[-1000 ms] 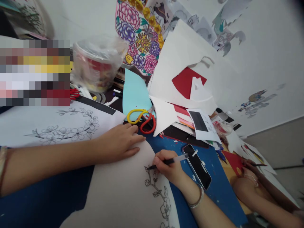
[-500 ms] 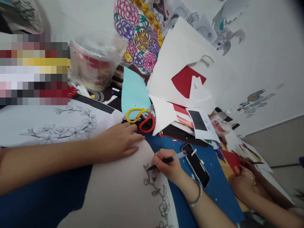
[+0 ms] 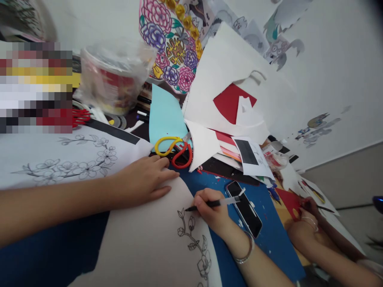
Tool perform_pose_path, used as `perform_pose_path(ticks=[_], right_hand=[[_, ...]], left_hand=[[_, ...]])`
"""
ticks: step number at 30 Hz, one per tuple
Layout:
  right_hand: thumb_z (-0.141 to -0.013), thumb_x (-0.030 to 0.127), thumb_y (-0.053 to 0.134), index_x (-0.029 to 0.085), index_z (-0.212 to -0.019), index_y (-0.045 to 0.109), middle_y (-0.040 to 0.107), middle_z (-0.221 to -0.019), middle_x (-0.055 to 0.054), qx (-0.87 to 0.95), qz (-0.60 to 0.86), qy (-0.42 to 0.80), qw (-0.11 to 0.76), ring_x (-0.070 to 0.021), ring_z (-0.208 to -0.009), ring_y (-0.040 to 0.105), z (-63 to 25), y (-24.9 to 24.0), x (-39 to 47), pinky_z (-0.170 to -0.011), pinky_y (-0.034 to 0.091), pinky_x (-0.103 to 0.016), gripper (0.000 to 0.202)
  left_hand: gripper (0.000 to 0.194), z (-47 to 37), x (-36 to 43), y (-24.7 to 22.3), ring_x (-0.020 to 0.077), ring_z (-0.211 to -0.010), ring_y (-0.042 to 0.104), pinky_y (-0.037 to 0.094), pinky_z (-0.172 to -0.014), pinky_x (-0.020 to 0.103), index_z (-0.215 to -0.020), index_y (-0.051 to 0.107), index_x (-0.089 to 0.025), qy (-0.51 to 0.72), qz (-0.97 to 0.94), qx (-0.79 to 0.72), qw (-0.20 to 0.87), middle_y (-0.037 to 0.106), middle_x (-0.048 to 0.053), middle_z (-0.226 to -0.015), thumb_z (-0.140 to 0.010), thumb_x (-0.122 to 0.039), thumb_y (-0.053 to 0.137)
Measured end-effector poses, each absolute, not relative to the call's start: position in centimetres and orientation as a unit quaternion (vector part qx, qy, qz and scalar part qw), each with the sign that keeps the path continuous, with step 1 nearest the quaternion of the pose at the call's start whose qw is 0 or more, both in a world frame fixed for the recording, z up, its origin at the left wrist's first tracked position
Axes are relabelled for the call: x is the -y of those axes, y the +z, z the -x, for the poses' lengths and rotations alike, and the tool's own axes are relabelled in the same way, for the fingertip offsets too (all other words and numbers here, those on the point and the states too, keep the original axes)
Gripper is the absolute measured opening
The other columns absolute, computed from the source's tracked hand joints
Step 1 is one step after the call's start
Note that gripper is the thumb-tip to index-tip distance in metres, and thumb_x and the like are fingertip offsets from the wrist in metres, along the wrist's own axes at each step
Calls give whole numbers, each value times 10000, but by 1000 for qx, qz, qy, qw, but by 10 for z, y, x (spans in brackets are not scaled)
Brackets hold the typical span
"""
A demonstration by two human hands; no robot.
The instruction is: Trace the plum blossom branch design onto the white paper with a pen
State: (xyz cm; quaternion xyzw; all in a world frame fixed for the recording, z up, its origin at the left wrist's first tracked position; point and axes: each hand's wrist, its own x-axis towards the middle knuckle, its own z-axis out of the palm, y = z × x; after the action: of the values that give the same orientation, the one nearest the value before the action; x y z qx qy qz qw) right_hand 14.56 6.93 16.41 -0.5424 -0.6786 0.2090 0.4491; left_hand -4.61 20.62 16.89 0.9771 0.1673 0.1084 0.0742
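My left hand (image 3: 151, 177) lies flat, fingers stretched out, on the upper part of a white paper sheet (image 3: 143, 235) with a curved edge. In my right hand (image 3: 211, 207) a black pen (image 3: 215, 203) with a clear barrel is pinched, its tip by the topmost bud of a drawn flower branch (image 3: 191, 237). Whether the tip touches the paper I cannot tell. Left of my left hand, under the forearm's far side, a second sheet (image 3: 125, 153) carries a printed blossom branch (image 3: 80, 165).
Scissors (image 3: 182, 155) with yellow and red handles lie beyond my left hand. A phone (image 3: 247, 211) rests on the blue mat (image 3: 275, 239) right of my right hand. Behind stand light-blue paper (image 3: 164, 115), white card (image 3: 209, 71) and a bagged tub (image 3: 113, 83). Another person's hands (image 3: 308, 215) hold red paper (image 3: 289, 203) at right.
The pen tip has moved up from the stem to beside the top bud, and the pen lies flatter. My left hand stays on the paper. The whole view has shifted slightly.
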Motion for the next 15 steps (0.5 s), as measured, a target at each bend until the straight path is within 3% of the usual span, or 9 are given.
perform_pose_path(ticks=[7, 15], right_hand=[[-839, 181, 470, 216, -533, 342, 466, -491, 44, 705, 530, 170, 439, -82, -422, 418, -145, 166, -71, -413, 337, -212, 333], [-830, 185, 460, 222, -514, 302, 430, -458, 48, 711, 538, 160, 423, -81, -404, 378, -143, 167, -72, -396, 321, -215, 355]], left_hand=[[344, 45, -207, 169, 283, -922, 532, 436, -811, 458, -1188, 572, -291, 103, -977, -170, 75, 553, 103, -1037, -896, -390, 420], [342, 47, -206, 167, 281, -932, 531, 437, -826, 460, -1183, 571, -293, 103, -977, -170, 79, 549, 101, -1045, -899, -396, 412]])
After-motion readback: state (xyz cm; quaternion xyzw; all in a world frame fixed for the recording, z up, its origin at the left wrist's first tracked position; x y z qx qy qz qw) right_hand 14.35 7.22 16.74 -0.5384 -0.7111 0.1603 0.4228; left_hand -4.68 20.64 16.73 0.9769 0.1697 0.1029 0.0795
